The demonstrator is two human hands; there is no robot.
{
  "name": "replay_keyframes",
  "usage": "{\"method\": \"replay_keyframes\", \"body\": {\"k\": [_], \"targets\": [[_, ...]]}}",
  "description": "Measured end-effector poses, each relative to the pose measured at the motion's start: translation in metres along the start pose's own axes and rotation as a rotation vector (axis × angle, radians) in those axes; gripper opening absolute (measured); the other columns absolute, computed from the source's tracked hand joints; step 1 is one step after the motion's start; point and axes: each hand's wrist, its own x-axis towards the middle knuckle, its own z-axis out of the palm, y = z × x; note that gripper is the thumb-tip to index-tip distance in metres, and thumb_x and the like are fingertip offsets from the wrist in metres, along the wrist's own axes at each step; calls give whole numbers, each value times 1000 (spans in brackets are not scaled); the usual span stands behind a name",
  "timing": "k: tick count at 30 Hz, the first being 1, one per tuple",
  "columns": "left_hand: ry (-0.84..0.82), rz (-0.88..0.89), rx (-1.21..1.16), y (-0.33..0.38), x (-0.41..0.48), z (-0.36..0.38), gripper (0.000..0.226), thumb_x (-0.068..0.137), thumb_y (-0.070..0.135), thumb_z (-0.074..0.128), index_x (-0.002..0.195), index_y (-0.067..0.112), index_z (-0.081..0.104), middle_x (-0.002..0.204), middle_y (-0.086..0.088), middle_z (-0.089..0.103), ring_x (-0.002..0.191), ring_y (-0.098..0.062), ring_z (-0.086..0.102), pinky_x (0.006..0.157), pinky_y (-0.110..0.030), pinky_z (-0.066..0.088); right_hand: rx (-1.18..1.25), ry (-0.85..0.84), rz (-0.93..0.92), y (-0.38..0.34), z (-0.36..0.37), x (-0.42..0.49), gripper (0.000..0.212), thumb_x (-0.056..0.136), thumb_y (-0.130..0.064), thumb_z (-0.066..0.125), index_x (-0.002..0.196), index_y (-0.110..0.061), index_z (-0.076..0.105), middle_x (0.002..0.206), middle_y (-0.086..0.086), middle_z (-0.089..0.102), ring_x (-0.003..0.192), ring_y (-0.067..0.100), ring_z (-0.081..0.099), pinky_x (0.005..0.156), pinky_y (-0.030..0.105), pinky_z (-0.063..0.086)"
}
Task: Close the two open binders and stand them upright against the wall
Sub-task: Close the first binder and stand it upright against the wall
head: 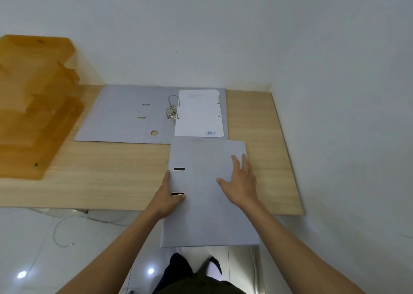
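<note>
A grey closed binder (pixel 201 215) lies flat at the desk's near edge and overhangs it toward me. My left hand (pixel 168 198) grips its left spine edge, thumb on top beside the lower slot. My right hand (pixel 240 181) rests flat on the cover, fingers spread. Behind it a second grey open binder (pixel 125 115) lies spread flat, its metal ring clip (pixel 172 110) standing up and white punched papers (pixel 200 113) on its right half. The white wall (pixel 223 36) rises directly behind the desk.
An orange translucent tiered paper tray (pixel 33 106) stands at the desk's left end. The wooden desk (pixel 100 182) ends at a wall on the right. A thin white cable (pixel 60 233) loops on the tiled floor below.
</note>
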Motion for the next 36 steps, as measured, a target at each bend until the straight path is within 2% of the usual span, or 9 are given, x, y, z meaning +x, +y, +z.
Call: {"method": "replay_keyframes", "body": {"k": [6, 10, 13, 16, 20, 23, 26, 32, 36], "targets": [[92, -37, -38, -1, -1, 14, 70, 87, 18, 74, 143, 11, 32, 131, -6, 58, 123, -32, 59, 90, -32, 44, -48, -351, -129, 12, 36, -8, 76, 98, -44, 52, 162, -32, 12, 172, 0, -8, 158, 32, -7, 126, 53, 10], [83, 56, -61, -5, -5, 20, 76, 88, 10, 72, 149, 15, 27, 130, 3, 51, 118, -20, 55, 94, -28, 39, -39, -478, -6, 30, 46, -14, 75, 100, -43, 50, 162, -31, 9, 171, 1, -13, 156, 38, -12, 125, 55, 8], [88, 36, -149, -8, -3, 26, 83, 87, 11, 74, 153, 18, 24, 133, 4, 51, 116, -19, 54, 98, -32, 41, 4, -478, 23, 41, 46, -15, 75, 100, -40, 51, 162, -28, 11, 172, 1, -10, 157, 34, -8, 126, 47, 9], [116, -126, -303, -13, 2, 28, 66, 84, 20, 79, 142, 13, 48, 129, -2, 65, 110, -24, 65, 95, -38, 52, 80, -462, 50, 41, 45, -13, 73, 100, -40, 51, 162, -25, 16, 172, 0, -4, 158, 29, -5, 126, 43, 8], [119, -353, -612, -3, 9, 17, 53, 80, 53, 76, 110, 10, 73, 97, -6, 79, 85, -25, 74, 72, -37, 59, 179, -412, 92, 36, 48, -16, 73, 100, -44, 50, 162, -23, 16, 172, 1, -1, 158, 30, -6, 127, 47, 7], [-13, -454, -686, 12, 14, 14, 80, 74, 83, 55, 94, 8, 76, 83, -8, 79, 84, -28, 71, 76, -39, 57, 177, -335, 143, 29, 52, -23, 71, 101, -56, 37, 162, -31, 9, 172, -3, -9, 157, 30, -12, 123, 62, 3], [-207, -413, -775, 31, 16, 27, 98, 76, 88, 43, 120, 4, 69, 113, -15, 75, 109, -32, 68, 92, -46, 55, 183, -195, 162, 18, 47, -21, 71, 100, -62, 27, 161, -36, 1, 171, -3, -13, 157, 29, -16, 121, 62, -7], [-714, -202, -842, 88, 8, 46, 69, 84, 76, 52, 135, 31, 65, 137, -4, 67, 128, -25, 63, 102, -49, 52, 387, -29, 235, 9, 1, 2, 69, 97, -68, 17, 160, -41, 4, 172, -7, -1, 158, 21, -6, 124, 54, -8], [-759, -101, -770, 115, 10, 48, 59, 84, 53, 71, 136, 25, 61, 134, -5, 69, 124, -25, 65, 103, -48, 53, 493, 46, 262, 7, -23, 8, 69, 99, -66, 24, 161, -38, 13, 171, -9, 11, 158, 17, 7, 126, 52, 3]]}}
